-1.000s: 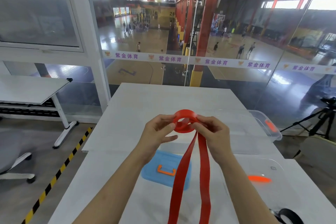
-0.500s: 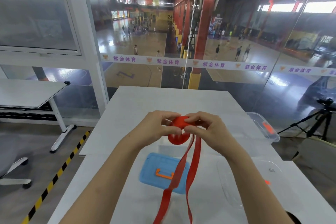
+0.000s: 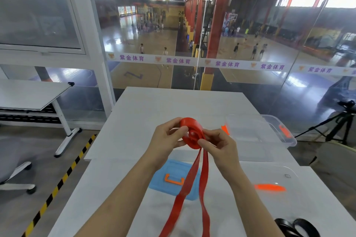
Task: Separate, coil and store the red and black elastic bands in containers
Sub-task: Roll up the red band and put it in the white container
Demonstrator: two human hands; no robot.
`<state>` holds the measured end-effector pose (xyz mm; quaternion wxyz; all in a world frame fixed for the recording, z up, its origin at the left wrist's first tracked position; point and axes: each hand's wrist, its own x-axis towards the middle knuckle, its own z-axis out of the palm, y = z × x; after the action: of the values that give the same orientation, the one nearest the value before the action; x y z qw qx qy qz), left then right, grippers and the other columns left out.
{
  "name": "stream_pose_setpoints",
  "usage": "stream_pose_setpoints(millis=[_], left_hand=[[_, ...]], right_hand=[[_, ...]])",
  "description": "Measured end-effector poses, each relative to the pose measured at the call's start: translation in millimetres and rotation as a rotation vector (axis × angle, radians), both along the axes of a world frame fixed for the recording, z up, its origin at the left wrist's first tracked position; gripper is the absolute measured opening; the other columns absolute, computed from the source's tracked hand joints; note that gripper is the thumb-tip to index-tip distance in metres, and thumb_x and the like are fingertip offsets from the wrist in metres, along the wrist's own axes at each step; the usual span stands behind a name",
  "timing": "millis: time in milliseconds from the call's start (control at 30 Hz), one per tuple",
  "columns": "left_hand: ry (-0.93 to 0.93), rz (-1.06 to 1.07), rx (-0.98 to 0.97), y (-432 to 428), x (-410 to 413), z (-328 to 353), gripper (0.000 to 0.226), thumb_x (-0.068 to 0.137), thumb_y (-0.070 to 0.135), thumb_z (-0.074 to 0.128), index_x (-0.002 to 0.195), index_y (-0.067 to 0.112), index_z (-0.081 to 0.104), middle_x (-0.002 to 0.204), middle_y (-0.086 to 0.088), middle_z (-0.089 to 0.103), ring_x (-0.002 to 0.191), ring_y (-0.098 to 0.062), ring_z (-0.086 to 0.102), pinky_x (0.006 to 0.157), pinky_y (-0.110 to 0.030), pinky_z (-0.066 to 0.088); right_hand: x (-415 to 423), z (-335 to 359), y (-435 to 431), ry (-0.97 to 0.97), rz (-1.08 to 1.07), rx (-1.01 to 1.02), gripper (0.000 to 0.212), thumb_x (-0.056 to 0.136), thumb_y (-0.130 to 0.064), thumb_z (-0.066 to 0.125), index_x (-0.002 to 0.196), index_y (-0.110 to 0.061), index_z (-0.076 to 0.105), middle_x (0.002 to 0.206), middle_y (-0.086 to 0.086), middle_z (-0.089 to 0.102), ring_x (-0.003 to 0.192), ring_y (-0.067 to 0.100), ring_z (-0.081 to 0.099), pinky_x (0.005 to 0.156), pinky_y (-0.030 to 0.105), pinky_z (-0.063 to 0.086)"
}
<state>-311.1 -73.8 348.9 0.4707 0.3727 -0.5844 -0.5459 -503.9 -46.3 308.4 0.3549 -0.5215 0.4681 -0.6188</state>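
A white table (image 3: 154, 106) stands against a glass wall overlooking a sports hall, and above it the person holds the red elastic band (image 3: 192, 133), partly wound into a flat coil. The left hand (image 3: 167, 138) grips the coil's left rim with curled fingers. The right hand (image 3: 219, 146) pinches its lower right edge, just where the two loose tails leave. Those tails hang down and back toward the person, crossing over a blue lid (image 3: 173, 179), so the unwound length runs lengthwise from the coil to the body. I'd judge the right hand is nearer to feed them in. The black elastic band (image 3: 300, 227) lies at the near right corner, and a clear container (image 3: 289, 136) waits beyond the right hand.
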Motion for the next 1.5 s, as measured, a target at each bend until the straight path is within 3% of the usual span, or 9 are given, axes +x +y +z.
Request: stream_pose_setpoints(millis=[133, 300, 433, 600, 900, 1067, 1167, 1300, 1500], left_hand=[[-0.051, -0.136, 0.074, -3.6, 10.4, -9.0, 0.029, 0.1, 0.017, 0.069, 0.129, 0.022, 0.068, 0.119, 0.0, 0.076, 0.112, -0.021, 0.075, 0.094, -0.039, 0.062], [-0.414, -0.153, -0.042, -9.6, 23.4, -8.7, 0.059, 0.085, 0.035, 0.085, 0.139, 0.032, 0.063, 0.133, 0.014, 0.07, 0.127, -0.005, 0.064, 0.108, -0.032, 0.051], [-0.585, -0.186, -0.138, -8.2, 21.1, -3.8, 0.038, 0.086, 0.032, 0.084, 0.122, 0.031, 0.073, 0.113, 0.013, 0.076, 0.11, -0.009, 0.071, 0.101, -0.035, 0.059], [-0.445, -0.139, -0.126, -3.3, 23.0, -8.4, 0.027, 0.09, 0.029, 0.08, 0.116, 0.029, 0.075, 0.108, 0.009, 0.078, 0.107, -0.014, 0.073, 0.098, -0.04, 0.061], [-0.044, -0.09, 0.057, 12.4, 18.8, -30.8, 0.025, 0.1, 0.017, 0.068, 0.124, 0.016, 0.073, 0.117, -0.007, 0.077, 0.112, -0.026, 0.074, 0.099, -0.044, 0.06], [-0.316, -0.231, 0.067, 5.8, 35.1, -32.5, 0.032, 0.095, 0.018, 0.075, 0.126, 0.027, 0.072, 0.122, 0.006, 0.077, 0.118, -0.011, 0.071, 0.103, -0.033, 0.056], [-0.492, -0.168, 0.006, 4.6, 32.2, -30.1, 0.057, 0.086, 0.025, 0.085, 0.14, 0.03, 0.065, 0.139, 0.014, 0.067, 0.13, -0.004, 0.06, 0.114, -0.034, 0.048], [-0.711, -0.205, -0.196, 8.6, 17.8, -27.1, 0.046, 0.085, 0.03, 0.084, 0.128, 0.03, 0.071, 0.112, 0.019, 0.071, 0.109, -0.002, 0.066, 0.099, -0.025, 0.055], [-0.367, -0.13, -0.056, 18.0, 14.6, -34.1, 0.023, 0.091, 0.019, 0.078, 0.111, 0.032, 0.076, 0.101, 0.012, 0.079, 0.101, -0.002, 0.073, 0.087, -0.018, 0.058]], right_hand=[[-7.9, 3.6, 0.1, 0.059, -0.005, -0.011, 0.023, 0.082, 0.007, 0.084, 0.097, -0.009, 0.078, 0.098, 0.0, 0.083, 0.092, 0.017, 0.081, 0.082, 0.026, 0.063], [-15.2, 14.6, 1.8, 0.367, 0.142, 0.013, 0.028, 0.081, -0.005, 0.09, 0.092, -0.029, 0.08, 0.101, -0.014, 0.082, 0.097, 0.01, 0.079, 0.092, 0.024, 0.061], [-11.5, 19.0, 2.7, 0.471, 0.194, 0.026, 0.022, 0.08, -0.011, 0.091, 0.097, -0.02, 0.079, 0.104, -0.009, 0.081, 0.098, 0.013, 0.078, 0.094, 0.022, 0.06], [-8.0, 11.6, 6.4, 0.281, 0.235, 0.145, 0.053, 0.078, -0.008, 0.091, 0.124, -0.029, 0.073, 0.109, 0.0, 0.081, 0.107, 0.012, 0.077, 0.097, 0.026, 0.06], [-7.2, -15.6, 20.6, 0.1, 0.17, 0.201, 0.039, 0.084, -0.001, 0.085, 0.119, -0.016, 0.077, 0.108, 0.005, 0.083, 0.106, 0.023, 0.079, 0.098, 0.036, 0.061], [-16.7, -7.3, 18.4, 0.317, 0.163, 0.218, 0.033, 0.078, -0.012, 0.093, 0.108, -0.021, 0.08, 0.096, -0.001, 0.083, 0.094, 0.015, 0.08, 0.09, 0.03, 0.063], [-20.8, 4.2, 12.5, 0.574, 0.201, 0.216, 0.04, 0.078, -0.026, 0.094, 0.115, -0.018, 0.08, 0.098, -0.005, 0.083, 0.093, 0.012, 0.079, 0.092, 0.034, 0.064], [-17.2, 10.8, 10.3, 0.7, 0.272, 0.15, 0.036, 0.079, -0.022, 0.093, 0.112, -0.017, 0.08, 0.098, -0.006, 0.082, 0.094, 0.012, 0.078, 0.095, 0.031, 0.063], [-19.0, -7.2, 21.6, 0.325, 0.271, 0.243, 0.044, 0.079, -0.011, 0.092, 0.119, -0.02, 0.077, 0.108, -0.001, 0.082, 0.106, 0.015, 0.078, 0.098, 0.032, 0.061]])
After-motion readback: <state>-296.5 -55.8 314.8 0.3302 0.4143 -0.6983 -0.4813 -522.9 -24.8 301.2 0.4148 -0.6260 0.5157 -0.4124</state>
